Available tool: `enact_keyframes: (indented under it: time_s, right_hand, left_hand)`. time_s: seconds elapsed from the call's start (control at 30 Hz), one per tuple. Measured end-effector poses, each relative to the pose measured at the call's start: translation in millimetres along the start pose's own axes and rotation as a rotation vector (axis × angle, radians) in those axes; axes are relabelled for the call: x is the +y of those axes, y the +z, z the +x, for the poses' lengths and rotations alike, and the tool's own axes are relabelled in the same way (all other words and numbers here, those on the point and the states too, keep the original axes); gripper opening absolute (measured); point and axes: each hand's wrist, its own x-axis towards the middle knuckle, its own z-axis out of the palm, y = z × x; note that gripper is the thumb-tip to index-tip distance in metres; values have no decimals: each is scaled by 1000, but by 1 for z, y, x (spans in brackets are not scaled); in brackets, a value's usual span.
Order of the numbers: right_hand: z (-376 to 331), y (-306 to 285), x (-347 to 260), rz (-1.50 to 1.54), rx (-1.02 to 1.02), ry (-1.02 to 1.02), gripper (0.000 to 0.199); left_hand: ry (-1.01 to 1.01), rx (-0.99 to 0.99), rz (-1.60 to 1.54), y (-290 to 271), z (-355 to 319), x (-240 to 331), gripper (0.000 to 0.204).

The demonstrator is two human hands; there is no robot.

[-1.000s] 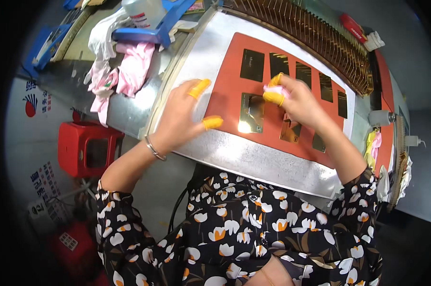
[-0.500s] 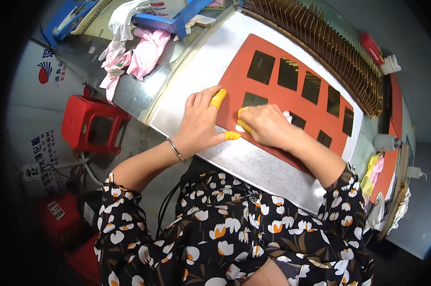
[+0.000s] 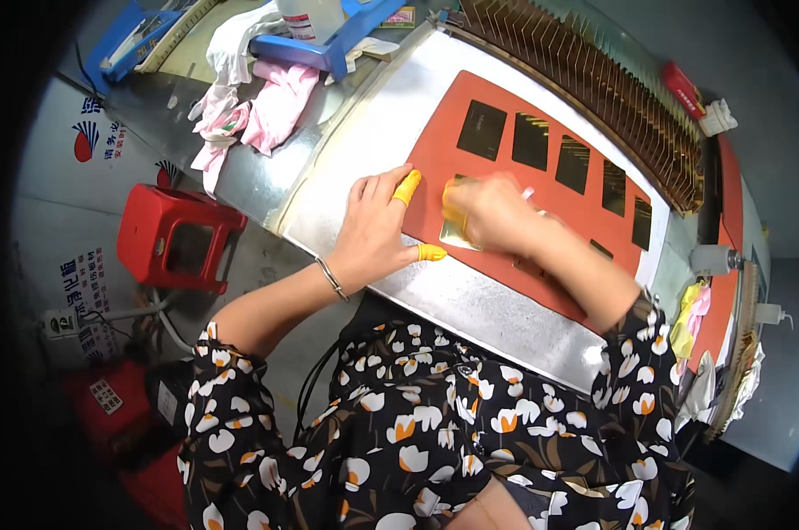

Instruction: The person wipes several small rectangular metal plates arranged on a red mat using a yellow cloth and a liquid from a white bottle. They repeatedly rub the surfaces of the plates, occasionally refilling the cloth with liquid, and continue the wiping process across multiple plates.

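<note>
My left hand (image 3: 377, 221) lies with fingers spread at the left edge of a red mat (image 3: 426, 181), yellow finger cots on its thumb and index finger. Over the mat's near left part, my right hand (image 3: 497, 212) is closed and smeared by motion, with yellow cots on its fingers. A bit of white cloth (image 3: 528, 193) pokes out of this fist; the rest is hidden. Beneath the fingers is a shiny rectangular panel (image 3: 455, 233), partly covered. Several dark glossy panels (image 3: 482, 130) lie in a row along the mat's far side; another (image 3: 602, 250) shows beyond my right forearm.
A slotted rack (image 3: 594, 97) full of upright panels runs along the far side. Pink and white cloths (image 3: 280, 102) lie at the left beside a blue tray (image 3: 307, 53) holding a bottle. A red stool (image 3: 178, 234) stands on the floor at left. Pump bottles (image 3: 713, 260) are at right.
My right hand has shifted slightly up and blurs with motion; the panel under it now shows a bright, shiny near corner. My left hand stays in place. The whole view has shifted a little.
</note>
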Motion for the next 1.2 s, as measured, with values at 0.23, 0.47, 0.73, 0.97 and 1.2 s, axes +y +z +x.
enact_keyframes:
  time_s: [0.23,0.47,0.73,0.97,1.2]
  right_hand:
    - [-8,3,-2,-9,2,-65,9]
    - [-19,-7,1,-24,10,-25,6]
    - [-48,2,-12,17,-43,-53,6]
    - [1,-9,20,-82,88,196,11]
    - [-88,-25,-46,74,-14,-45,8]
  left_hand:
    - [21,4,-127,0,-4,-5,92]
    - [15,-23,-103,2,-6,-2,83]
    - [23,0,-112,3,-9,-2,83]
    - [-5,-35,-126,1,-3,0,83]
    - [14,-72,-212,-6,-9,-15,74]
